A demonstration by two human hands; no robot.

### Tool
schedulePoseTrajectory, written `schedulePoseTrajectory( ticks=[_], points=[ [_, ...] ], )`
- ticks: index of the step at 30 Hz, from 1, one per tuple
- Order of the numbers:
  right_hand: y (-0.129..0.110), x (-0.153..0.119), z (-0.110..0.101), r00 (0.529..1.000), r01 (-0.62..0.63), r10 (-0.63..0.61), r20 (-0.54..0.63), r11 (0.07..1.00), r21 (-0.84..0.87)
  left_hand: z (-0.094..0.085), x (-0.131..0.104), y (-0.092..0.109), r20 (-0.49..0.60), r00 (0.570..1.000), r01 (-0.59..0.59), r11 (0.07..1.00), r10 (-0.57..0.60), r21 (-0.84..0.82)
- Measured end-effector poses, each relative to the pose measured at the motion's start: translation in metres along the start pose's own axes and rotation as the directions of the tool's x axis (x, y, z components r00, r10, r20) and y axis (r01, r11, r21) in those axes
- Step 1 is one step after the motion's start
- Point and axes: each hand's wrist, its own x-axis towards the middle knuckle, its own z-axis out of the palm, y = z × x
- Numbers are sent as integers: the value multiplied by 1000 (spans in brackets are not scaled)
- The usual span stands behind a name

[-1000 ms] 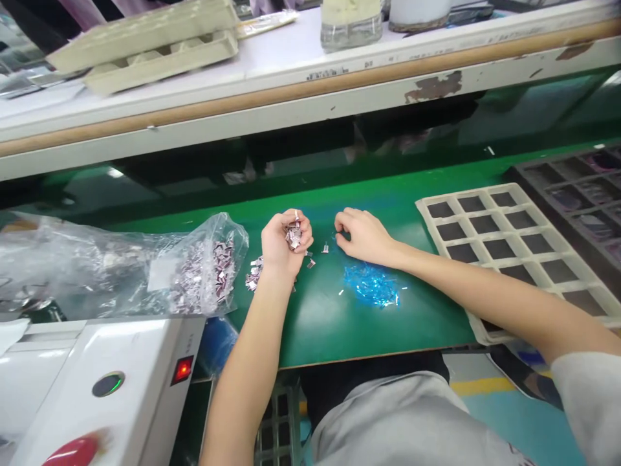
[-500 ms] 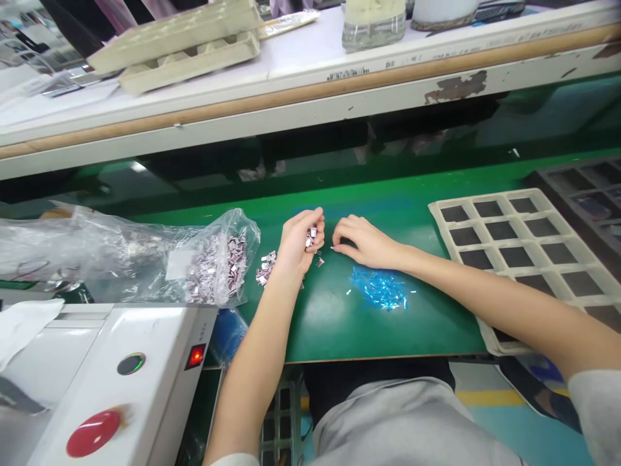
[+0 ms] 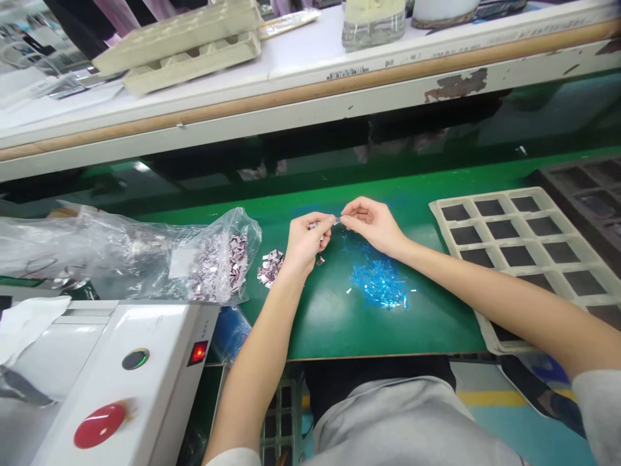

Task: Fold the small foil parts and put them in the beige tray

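My left hand (image 3: 306, 241) is closed around several small shiny metallic pieces, with one piece (image 3: 336, 221) pinched between thumb and forefinger. My right hand (image 3: 371, 223) is closed too, its thumb and fingertips pressed at the other end of that same piece. The two hands meet above the green table (image 3: 334, 323). Left of my left wrist lies a small pile of the same metallic pieces (image 3: 270, 268), and a single one rests just beside the hand. Below my right hand is a heap of thin blue strips (image 3: 381, 283).
A clear plastic bag of metallic pieces (image 3: 220, 259) lies at the left. In front of it stands a white machine (image 3: 145, 388) with a red button (image 3: 99, 426). A beige compartment tray (image 3: 504, 206) sits at the right. A raised white shelf (image 3: 291, 71) runs along the back.
My right hand has moved up and left to meet my left hand. My left fingers now pinch one piece forward, and my right fingertips have come to it.
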Motion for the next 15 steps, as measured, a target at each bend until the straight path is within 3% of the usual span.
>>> schedulePoseTrajectory(
  ticks=[6,10,15],
  points=[
    [0,-3,1,996,73,-79,-48,992,-107,3,-2,-1,-37,998,-52,998,53,26],
    [-6,-10,5,986,164,-168,0,961,-223,5,-3,-3,-47,994,-91,994,94,60],
    [-9,-12,5,983,174,-184,-16,951,-258,4,-1,-3,-78,995,-61,998,62,17]
  ],
)
